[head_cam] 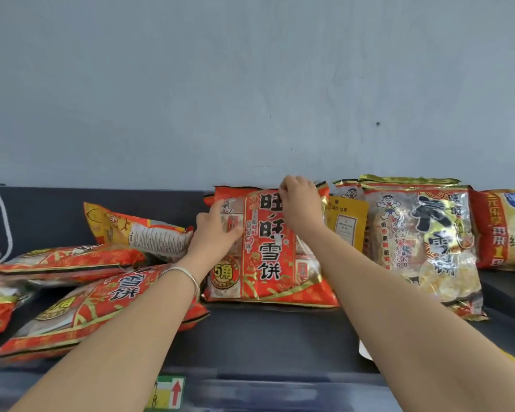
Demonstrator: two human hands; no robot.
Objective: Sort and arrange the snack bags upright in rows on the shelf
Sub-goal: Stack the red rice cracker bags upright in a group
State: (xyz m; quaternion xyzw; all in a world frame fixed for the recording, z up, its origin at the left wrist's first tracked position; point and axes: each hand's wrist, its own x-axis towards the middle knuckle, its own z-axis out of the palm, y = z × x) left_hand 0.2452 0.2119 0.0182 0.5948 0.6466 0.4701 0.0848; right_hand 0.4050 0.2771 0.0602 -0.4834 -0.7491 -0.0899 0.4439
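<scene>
White cord [1, 221] loops down at the far left, over the back of the dark, matte shelf [265, 331]. Next to it, glossy red bags [72, 260] with gold trim lie flat and overlapping in a loose pile, crowding the left side of the shelf. A yellow bag [137, 233] leans tilted on top of that pile, its crinkled end touching the left hand [217, 233]. A thin silver bracelet [188, 275] circles that wrist. The left hand lies with relaxed fingers pressed on the front left face of the upright red bag [265, 257], which stands mid-shelf against the pale grey wall [250, 84]. The right hand [301, 200] pinches this bag's crimped top edge with curled fingers. Just right of it, a small flat yellow pouch [347, 221] stands wedged between the bag and a large clear bag [422, 233] with a gold foil top, which leans back on the wall. A red and yellow bag [506, 227] stands at the far right, cut by the picture's edge. On the shelf's front lip sits a label [168, 394] with a red arrow.
</scene>
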